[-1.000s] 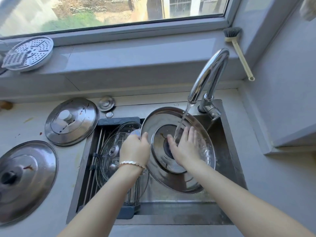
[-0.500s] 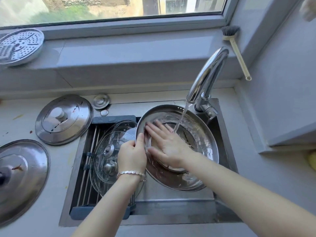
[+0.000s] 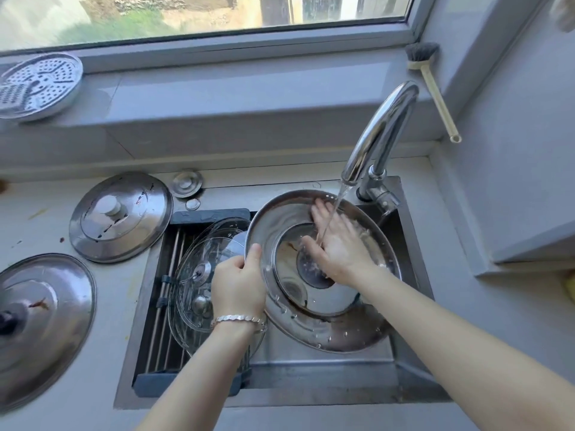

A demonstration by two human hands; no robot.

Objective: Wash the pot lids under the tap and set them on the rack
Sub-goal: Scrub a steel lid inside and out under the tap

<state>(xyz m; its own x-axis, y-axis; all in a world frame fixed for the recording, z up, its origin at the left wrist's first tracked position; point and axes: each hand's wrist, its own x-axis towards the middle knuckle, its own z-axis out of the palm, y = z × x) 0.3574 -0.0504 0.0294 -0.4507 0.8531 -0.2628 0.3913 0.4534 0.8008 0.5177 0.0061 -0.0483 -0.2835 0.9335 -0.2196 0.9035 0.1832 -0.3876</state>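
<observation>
- While water runs from the tap (image 3: 382, 129) onto it, the large steel lid (image 3: 314, 325) is held tilted over the right part of the sink (image 3: 326, 368); its far edge sits just under the spout and its near edge is low in the basin.
- Left hand (image 3: 238, 284): grips the lid's left rim, thumb over the edge; bracelet (image 3: 238, 320) at the wrist.
- Right hand (image 3: 339, 244): fingers straight, pressed flat on the lid's face, under the stream.
- Rack (image 3: 205, 216): spans the sink's left part and carries the glass lids (image 3: 199, 269), which lie just beside the steel lid's left rim.
- Desk (image 3: 93, 384), left of the sink: two steel lids, knobs up, the nearer (image 3: 119, 217) close to the sink's rim, the other (image 3: 43, 325) cut by the left edge.
- Open room: a strip of basin floor between the lid's near edge and the sink's front wall.
- Brush (image 3: 435, 91): leans in the corner behind the tap.
</observation>
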